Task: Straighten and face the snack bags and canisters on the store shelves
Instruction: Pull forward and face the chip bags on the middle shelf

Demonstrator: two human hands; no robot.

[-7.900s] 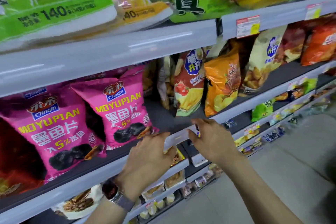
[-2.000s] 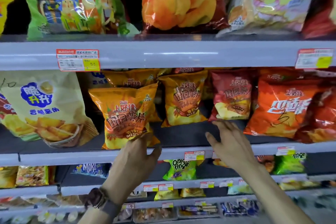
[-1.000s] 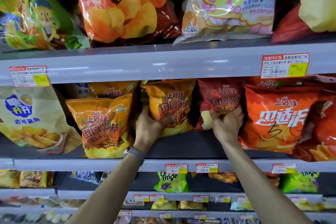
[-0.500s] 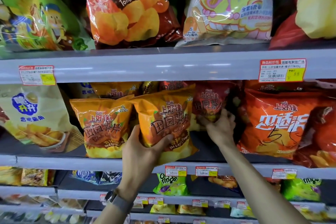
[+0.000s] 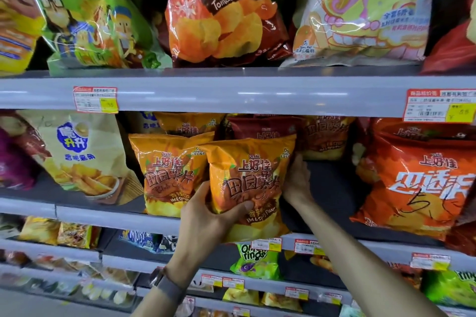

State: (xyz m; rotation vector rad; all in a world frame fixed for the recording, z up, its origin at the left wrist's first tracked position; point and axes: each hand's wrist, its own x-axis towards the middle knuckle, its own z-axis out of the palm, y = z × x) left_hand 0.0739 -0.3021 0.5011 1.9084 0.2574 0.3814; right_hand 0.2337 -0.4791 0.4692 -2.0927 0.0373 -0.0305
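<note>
Grey shelves point(image 5: 231, 95), several tiers, all stocked. Top tier: large tomato chip bag point(image 5: 221, 8), upright, facing out. Middle tier, right: big red-orange bag point(image 5: 417, 177), leaning back. Middle tier, left: beige bag point(image 5: 82, 152), tilted.

Centre of middle tier: orange chip bag point(image 5: 252, 180), upright at the front edge, label facing out, overlapping the second orange bag point(image 5: 164, 172) just to its left. Dark red bags stand behind.

Left hand point(image 5: 206, 219) grips the orange chip bag's lower left, thumb across the front. Right hand point(image 5: 297, 183) lies against its right edge; fingers hidden, so grip cannot be told.

Price tag point(image 5: 95, 99) on the upper rail. Watch point(image 5: 164, 283) on left wrist.
</note>
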